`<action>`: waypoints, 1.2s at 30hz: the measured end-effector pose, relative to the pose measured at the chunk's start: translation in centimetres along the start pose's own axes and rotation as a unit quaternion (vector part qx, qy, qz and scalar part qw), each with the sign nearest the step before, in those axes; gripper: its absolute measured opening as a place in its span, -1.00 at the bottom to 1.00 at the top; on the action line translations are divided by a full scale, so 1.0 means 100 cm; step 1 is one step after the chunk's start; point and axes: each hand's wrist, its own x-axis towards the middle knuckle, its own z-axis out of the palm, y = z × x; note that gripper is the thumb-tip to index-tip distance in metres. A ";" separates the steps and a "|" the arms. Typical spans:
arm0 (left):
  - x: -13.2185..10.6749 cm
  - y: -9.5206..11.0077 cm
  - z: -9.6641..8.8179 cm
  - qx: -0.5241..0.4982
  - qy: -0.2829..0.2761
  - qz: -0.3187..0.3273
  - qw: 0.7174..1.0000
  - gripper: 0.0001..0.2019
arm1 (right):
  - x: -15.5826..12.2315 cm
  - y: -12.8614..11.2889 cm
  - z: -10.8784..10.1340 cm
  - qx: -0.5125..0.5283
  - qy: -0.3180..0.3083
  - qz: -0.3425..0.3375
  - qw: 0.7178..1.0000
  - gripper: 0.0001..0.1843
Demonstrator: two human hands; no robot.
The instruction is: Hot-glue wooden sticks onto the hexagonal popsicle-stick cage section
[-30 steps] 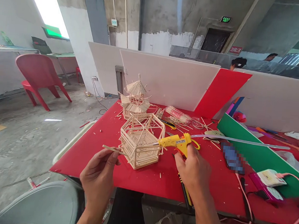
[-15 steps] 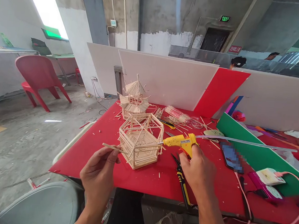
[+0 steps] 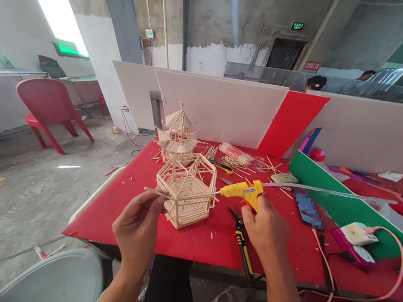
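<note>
My left hand (image 3: 139, 223) pinches a thin wooden stick (image 3: 152, 191) between thumb and fingertips, at the left front edge of a hexagonal stick frame (image 3: 192, 219). Whether the stick touches the frame I cannot tell. My right hand (image 3: 265, 226) is wrapped round the handle of a yellow hot glue gun (image 3: 238, 189). The gun's nozzle points left, at the frame's right corner, and a long clear glue stick (image 3: 310, 190) sticks out of its back. Behind the frame stands a small pagoda of sticks (image 3: 177, 140).
Pliers (image 3: 241, 247) with black and yellow handles lie before my right hand on the red table (image 3: 119, 219). Further back are a yellow cutter (image 3: 223, 165) and bundled sticks (image 3: 236, 153). A phone (image 3: 308, 209), a green board (image 3: 343, 206) and a charger with cable (image 3: 357, 233) are at right.
My left hand has risen slightly and moved right, bringing the stick up to the level of the frame's top rim. The glue gun stays at the frame's right corner. The view has shifted a little.
</note>
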 end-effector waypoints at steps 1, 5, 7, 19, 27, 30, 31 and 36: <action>0.000 -0.001 0.000 0.001 0.000 0.001 1.000 -0.91 | 0.000 0.000 0.001 0.002 0.000 0.002 1.000 -0.78; 0.001 -0.002 0.000 0.005 -0.008 0.004 1.000 -0.90 | 0.002 -0.001 0.005 0.015 0.014 0.012 1.000 -0.75; 0.002 -0.001 0.002 0.006 -0.014 0.010 1.000 -0.92 | 0.003 -0.001 0.006 0.027 0.017 0.016 0.999 -0.73; 0.000 0.003 0.003 0.031 -0.023 0.000 0.999 -0.89 | 0.003 -0.002 0.000 0.038 0.009 0.016 0.999 -0.71; 0.000 0.004 0.000 0.018 -0.020 0.000 1.000 -0.90 | 0.001 -0.005 -0.005 0.039 0.007 -0.004 0.999 -0.75; 0.000 0.004 -0.001 0.011 -0.017 -0.001 1.000 -0.90 | 0.001 -0.005 -0.005 0.038 0.010 -0.002 0.999 -0.77; 0.000 0.004 -0.002 0.009 -0.016 -0.001 1.000 -0.90 | 0.001 -0.005 -0.005 0.038 0.011 -0.002 0.999 -0.77; 0.000 0.000 -0.005 0.010 -0.015 -0.002 1.000 -0.90 | -0.001 -0.006 -0.006 0.046 0.020 -0.002 0.999 -0.76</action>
